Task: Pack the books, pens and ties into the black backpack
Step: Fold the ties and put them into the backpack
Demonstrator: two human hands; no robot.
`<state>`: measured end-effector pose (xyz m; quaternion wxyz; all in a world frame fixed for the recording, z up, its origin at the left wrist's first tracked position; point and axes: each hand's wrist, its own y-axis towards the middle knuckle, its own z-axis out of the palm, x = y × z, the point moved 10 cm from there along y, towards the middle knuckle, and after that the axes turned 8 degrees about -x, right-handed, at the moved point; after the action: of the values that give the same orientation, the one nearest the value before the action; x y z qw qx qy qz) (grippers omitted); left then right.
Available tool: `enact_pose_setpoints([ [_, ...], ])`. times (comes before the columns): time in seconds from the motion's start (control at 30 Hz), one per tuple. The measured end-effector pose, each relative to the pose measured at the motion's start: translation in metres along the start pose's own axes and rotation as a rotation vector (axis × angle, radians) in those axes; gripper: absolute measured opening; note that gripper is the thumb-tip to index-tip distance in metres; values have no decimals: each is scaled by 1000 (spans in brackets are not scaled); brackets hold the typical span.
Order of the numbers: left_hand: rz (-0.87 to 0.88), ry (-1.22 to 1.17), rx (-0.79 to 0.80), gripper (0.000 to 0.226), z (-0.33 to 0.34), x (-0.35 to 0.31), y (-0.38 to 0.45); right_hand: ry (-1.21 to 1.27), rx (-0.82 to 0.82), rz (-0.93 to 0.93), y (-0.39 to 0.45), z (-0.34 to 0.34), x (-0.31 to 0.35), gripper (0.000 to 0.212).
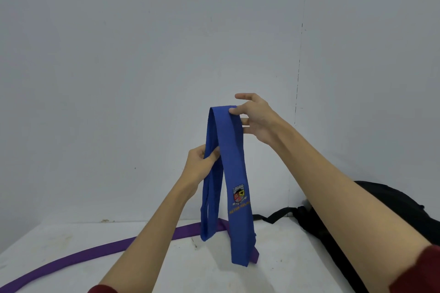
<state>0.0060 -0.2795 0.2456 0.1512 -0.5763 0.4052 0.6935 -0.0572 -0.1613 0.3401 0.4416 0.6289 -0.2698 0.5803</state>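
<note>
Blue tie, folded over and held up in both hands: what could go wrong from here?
1. The right hand only pinches the blue tie at its fold, and the left hand grips one strand; the loose ends may unfold or slip on the way to the black backpack.
2. The hanging ends overlap the purple tie on the table and might drag it.
3. No backpack opening is visible, so one hand may have to let go.

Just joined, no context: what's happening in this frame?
A person is holding a blue tie folded over in the air above a white table. The right hand pinches the fold at the top; the left hand grips the narrower strand lower down. A purple tie lies on the table. The black backpack sits at the right, behind the right forearm. No books or pens in view.
</note>
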Motion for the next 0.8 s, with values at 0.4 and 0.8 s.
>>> enact_pose_setpoints([
  [0.4,213,-167,-154,9,-10,-23,-24,128,-65,-61,4,-1,3,44],
  [0.8,-34,-64,86,7,15,19,-33,169,-104,-74,4,-3,6,47],
])
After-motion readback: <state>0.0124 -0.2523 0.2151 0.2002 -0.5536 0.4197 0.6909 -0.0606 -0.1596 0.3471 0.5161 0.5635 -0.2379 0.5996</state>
